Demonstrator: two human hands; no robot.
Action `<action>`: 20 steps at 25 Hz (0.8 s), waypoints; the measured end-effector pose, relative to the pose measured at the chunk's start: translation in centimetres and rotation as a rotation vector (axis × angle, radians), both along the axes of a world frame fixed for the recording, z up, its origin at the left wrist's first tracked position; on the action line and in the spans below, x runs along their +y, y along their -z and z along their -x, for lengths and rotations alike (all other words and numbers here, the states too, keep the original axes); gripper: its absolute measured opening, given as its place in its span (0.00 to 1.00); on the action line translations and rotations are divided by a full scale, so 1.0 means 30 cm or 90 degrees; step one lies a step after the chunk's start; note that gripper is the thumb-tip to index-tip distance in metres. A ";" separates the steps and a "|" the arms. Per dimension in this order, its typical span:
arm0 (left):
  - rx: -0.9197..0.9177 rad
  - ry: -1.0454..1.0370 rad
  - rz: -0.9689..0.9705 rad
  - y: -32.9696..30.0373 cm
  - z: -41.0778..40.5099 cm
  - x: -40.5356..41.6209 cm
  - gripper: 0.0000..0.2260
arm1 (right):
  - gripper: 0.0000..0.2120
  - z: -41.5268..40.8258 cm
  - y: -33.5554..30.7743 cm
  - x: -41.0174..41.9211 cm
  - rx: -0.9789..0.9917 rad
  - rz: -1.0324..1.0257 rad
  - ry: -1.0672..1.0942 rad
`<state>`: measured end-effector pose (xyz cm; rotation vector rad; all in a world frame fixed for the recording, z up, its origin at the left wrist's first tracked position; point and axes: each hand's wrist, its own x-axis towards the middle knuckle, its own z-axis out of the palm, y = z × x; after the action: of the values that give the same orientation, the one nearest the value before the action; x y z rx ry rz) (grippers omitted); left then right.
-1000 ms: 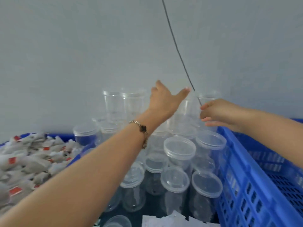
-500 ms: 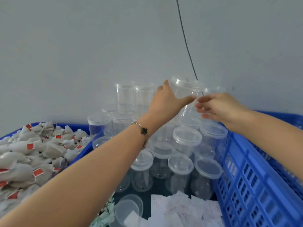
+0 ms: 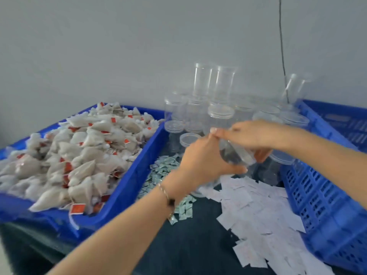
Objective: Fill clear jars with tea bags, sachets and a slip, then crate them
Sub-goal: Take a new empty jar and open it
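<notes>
We are holding one clear jar (image 3: 236, 153) between both hands: left hand (image 3: 204, 161) curled round its body, right hand (image 3: 256, 135) gripping its lidded end. It is probably light, stiff and slippery, so we are taking it by the sides.

No text can be read anywhere. Red tags are seen on the tea bags (image 3: 79, 155), but any print is blurred. Faint marks on the paper slips (image 3: 258, 215) cannot be made out.
</notes>
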<state>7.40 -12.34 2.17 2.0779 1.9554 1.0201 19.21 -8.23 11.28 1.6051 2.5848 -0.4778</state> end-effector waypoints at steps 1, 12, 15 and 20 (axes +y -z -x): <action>-0.029 -0.018 0.001 0.054 0.013 -0.029 0.39 | 0.50 0.024 0.049 -0.008 -0.002 0.042 -0.019; -0.327 0.027 0.120 0.461 0.138 -0.260 0.26 | 0.27 0.115 0.334 -0.134 0.009 0.191 -0.329; -0.336 0.051 0.110 0.473 0.141 -0.269 0.31 | 0.33 0.156 0.349 -0.151 -0.183 0.010 -0.252; -0.359 0.029 0.133 0.502 0.181 -0.293 0.36 | 0.34 0.181 0.260 -0.113 -0.153 0.044 -0.335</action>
<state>1.98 -21.13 -12.89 1.5031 1.6342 1.1727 13.79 -11.63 3.48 0.8418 2.6168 -0.3026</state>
